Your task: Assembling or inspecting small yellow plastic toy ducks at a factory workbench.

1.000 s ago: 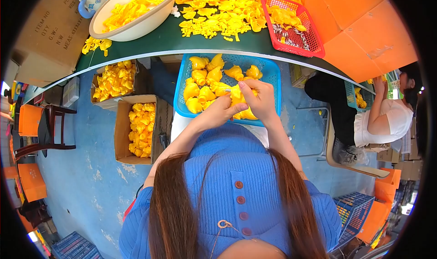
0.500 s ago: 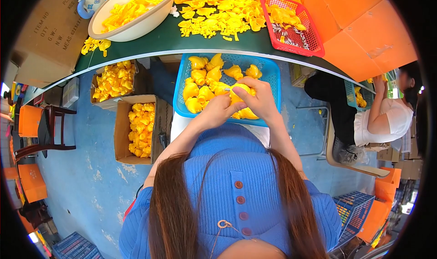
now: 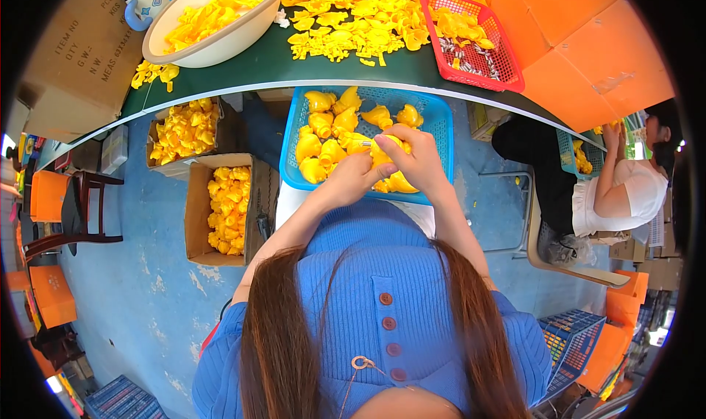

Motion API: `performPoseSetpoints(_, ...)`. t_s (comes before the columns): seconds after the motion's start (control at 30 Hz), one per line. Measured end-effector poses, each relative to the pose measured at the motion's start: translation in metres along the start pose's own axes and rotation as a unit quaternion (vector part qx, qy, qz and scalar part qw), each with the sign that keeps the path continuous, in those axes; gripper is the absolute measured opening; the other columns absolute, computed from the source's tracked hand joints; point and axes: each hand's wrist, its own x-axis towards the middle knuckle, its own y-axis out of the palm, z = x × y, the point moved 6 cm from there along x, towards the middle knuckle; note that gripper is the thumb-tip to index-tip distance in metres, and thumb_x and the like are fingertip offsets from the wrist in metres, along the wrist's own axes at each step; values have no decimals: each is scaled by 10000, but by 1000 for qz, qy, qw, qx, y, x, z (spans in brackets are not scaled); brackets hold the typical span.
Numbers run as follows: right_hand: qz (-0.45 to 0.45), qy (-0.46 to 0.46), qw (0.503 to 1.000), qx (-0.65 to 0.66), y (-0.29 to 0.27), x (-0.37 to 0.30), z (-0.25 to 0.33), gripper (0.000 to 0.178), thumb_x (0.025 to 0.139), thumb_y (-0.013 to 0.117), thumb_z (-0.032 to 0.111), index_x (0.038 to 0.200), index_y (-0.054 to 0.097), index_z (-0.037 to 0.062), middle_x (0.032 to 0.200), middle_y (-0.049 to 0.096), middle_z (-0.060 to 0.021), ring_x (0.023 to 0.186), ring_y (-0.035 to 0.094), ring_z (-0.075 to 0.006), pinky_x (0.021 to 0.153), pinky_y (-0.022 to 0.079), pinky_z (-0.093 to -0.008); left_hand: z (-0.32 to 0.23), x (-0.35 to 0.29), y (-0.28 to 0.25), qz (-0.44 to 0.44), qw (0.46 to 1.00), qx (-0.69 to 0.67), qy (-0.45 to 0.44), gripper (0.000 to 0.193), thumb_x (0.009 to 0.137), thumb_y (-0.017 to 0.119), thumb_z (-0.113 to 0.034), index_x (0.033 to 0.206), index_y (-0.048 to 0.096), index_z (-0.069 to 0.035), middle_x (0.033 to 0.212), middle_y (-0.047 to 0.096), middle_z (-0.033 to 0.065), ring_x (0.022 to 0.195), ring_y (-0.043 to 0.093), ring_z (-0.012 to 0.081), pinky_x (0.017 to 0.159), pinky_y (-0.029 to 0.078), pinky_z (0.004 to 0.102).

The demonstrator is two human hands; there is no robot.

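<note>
Both hands meet over the front part of a blue plastic basket [image 3: 441, 125] that sits at my lap. My left hand [image 3: 348, 178] is closed, its thumb pressed against a yellow moulded plastic piece [image 3: 380, 155]. My right hand [image 3: 418, 160] wraps round the same piece from the right, thumb on top. A short silvery metal bit [image 3: 366, 144] shows at the piece's left end, between the hands; which fingers touch it I cannot tell. Several rounded yellow plastic pieces [image 3: 332, 153] lie in the basket around and beyond my hands.
Ahead is a green tabletop [image 3: 250, 77] with a heap of yellow scraps [image 3: 368, 22], a large white basin [image 3: 213, 51] and a red basket [image 3: 507, 69] holding small metal parts. Cartons of yellow pieces [image 3: 228, 209] stand at left. A co-worker [image 3: 621, 191] sits at right.
My right hand has turned slightly around the yellow piece, and its thumb has shifted a little. The left hand stays nearly in place.
</note>
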Motion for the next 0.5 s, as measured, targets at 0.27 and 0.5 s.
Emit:
performPoseSetpoints(0.27,2,3,1000,-9,0,0,0,331,823,604,353,790,663,29,606,597,-127,557,589,-230,524,431,-327,2,2,1,13,1000,-2,0,671,855,468,-576,690,556,68,680,558,209,652,559,329,590,411,424)
performPoseSetpoints(0.5,10,24,999,-32,-1,0,0,348,841,581,356,731,654,34,520,557,-112,489,565,-232,484,410,-334,4,2,2,21,1000,-1,-3,694,845,453,-607,682,562,59,680,558,210,651,556,341,594,410,431)
